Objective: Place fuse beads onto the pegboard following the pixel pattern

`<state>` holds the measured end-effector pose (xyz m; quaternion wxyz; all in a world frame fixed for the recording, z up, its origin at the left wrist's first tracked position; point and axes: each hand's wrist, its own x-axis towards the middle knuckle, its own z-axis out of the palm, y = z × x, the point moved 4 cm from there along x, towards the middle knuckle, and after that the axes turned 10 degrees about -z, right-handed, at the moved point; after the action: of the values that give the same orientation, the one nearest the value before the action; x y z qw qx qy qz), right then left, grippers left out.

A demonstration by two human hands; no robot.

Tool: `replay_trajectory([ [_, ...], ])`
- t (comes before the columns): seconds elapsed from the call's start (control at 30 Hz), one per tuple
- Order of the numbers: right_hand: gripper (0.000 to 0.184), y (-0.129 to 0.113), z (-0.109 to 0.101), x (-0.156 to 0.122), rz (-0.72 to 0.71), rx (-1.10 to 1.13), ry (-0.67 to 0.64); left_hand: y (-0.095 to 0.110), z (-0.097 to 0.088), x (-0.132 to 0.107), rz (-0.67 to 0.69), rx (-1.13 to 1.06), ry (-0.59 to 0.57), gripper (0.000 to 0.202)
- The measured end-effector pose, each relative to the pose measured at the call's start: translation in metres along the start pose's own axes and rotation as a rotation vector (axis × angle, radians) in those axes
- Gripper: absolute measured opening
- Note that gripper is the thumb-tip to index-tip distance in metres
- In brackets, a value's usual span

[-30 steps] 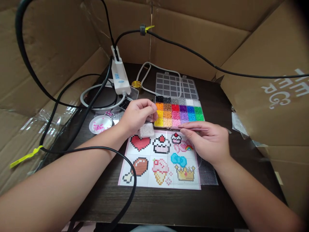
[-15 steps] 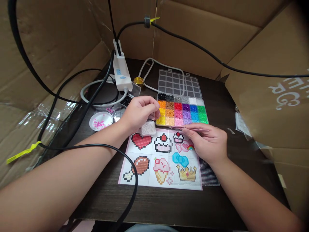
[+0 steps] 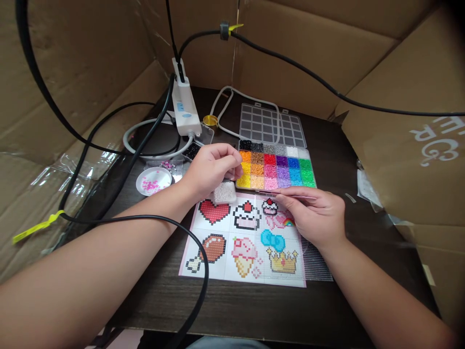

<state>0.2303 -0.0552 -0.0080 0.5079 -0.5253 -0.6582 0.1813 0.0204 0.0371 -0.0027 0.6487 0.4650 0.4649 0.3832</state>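
My right hand [image 3: 316, 213] pinches a pair of thin tweezers [image 3: 269, 193], which point left along the front edge of the bead case. My left hand [image 3: 218, 167] is curled with thumb and fingers together; whatever lies in it is hidden. Just below those fingers sits a small clear box of white beads [image 3: 225, 193]. The sectioned case of coloured beads [image 3: 269, 170] stands beyond both hands, its gridded lid [image 3: 271, 121] folded back. Under the hands lies a pattern sheet [image 3: 214, 278] with pixel pictures of a heart, cupcakes, a drumstick, an ice cream and a crown. A clear pegboard [image 3: 316, 264] covers its right side.
To the left, a white dish [image 3: 140, 182] holds pink beads beside another pegboard [image 3: 178, 169]. A power strip [image 3: 187, 109] stands behind, near a small gold cup [image 3: 210, 120]. A black cable [image 3: 203, 281] loops across my left forearm. Cardboard walls [image 3: 301, 53] surround the table.
The whole view has shifted very slightly. Both hands keep their poses, and the tweezers stay in my right hand.
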Motion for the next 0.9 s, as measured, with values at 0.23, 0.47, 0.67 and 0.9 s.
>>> replay_trajectory([
  [0.23,0.006,0.0026,0.0005,-0.0008,0.034,0.011,0.000,0.0003,0.0008,-0.0006,-0.003,-0.001,0.008,0.007],
  [0.47,0.007,0.0043,0.0004,-0.0002,0.055,0.027,-0.003,0.0011,0.0013,-0.0021,-0.013,-0.004,0.009,0.009],
  [0.67,0.006,0.0045,0.0000,-0.0008,0.047,0.043,0.001,0.0017,0.0014,-0.0026,-0.010,0.009,0.001,0.010],
  [0.9,0.005,0.0049,0.0014,0.0002,0.067,0.066,0.002,0.0008,0.0006,-0.0018,-0.008,0.011,0.001,0.010],
])
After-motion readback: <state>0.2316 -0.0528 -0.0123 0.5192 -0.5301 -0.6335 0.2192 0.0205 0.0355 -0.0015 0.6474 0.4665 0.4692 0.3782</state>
